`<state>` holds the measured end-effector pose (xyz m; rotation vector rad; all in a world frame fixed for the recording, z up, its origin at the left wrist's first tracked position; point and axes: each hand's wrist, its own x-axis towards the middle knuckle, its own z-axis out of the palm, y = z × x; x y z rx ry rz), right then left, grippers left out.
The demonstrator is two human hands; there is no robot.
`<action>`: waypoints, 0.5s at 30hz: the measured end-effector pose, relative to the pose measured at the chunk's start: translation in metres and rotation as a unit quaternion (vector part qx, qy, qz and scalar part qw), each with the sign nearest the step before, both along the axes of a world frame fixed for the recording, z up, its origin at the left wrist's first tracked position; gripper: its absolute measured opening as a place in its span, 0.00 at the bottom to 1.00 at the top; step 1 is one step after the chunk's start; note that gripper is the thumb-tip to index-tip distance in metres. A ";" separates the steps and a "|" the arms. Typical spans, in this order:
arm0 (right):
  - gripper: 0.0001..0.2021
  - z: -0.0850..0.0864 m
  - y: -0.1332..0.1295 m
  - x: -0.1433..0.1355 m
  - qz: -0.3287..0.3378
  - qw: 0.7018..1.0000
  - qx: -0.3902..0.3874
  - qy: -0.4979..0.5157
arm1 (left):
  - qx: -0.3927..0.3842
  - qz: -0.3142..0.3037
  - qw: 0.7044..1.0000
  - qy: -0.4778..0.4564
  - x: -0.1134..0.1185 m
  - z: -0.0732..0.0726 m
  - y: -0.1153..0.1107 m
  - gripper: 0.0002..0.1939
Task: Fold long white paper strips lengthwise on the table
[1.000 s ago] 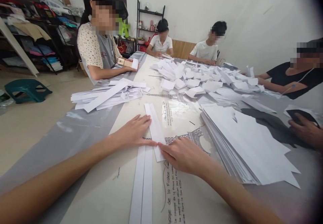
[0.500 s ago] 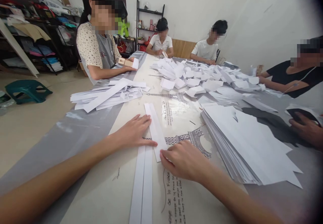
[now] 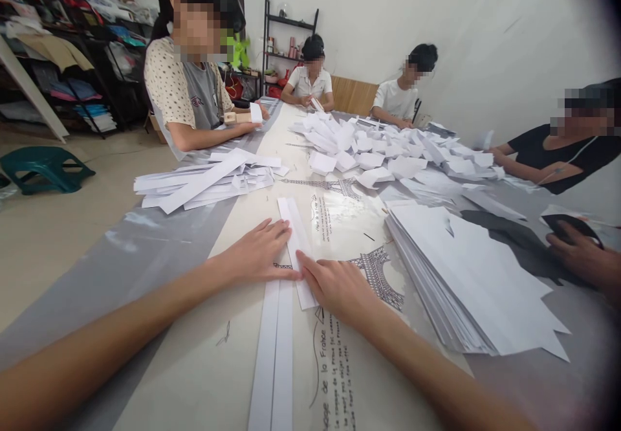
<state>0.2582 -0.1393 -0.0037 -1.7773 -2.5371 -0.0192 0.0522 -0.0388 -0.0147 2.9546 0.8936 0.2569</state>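
Note:
A narrow white paper strip [image 3: 301,285] with a lengthwise fold line lies slantwise on the table in front of me. My left hand [image 3: 262,250] rests over its left edge, fingers stretched out and thumb spread away, pressing it down. From the right, my right hand [image 3: 339,288] has its index finger and thumb together against the strip's right side, the other fingers curled. Below my left hand, a long white strip [image 3: 272,360] with a line down its length runs towards me, its far end near my thumb.
A thick stack of white paper [image 3: 466,269] stands on the right. Loose strips [image 3: 208,178] lie piled at left. Folded papers [image 3: 383,149] heap farther back. Several people sit around the table; one holds a wooden block [image 3: 237,118]. A green stool [image 3: 46,167] stands left.
My right hand has moved up and left along the paper strip, from its near right corner to its middle. My left hand has stayed in place.

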 end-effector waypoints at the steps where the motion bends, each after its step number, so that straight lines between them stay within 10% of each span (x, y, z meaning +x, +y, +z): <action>1: 0.19 0.000 0.001 -0.001 -0.003 1.000 -0.003 -0.007 | 0.000 0.001 1.000 0.004 0.000 0.001 0.000 0.49; 15: 0.22 0.001 0.009 -0.007 -0.030 0.998 -0.008 -0.047 | 0.039 -0.002 0.999 0.007 0.000 0.003 0.000 0.48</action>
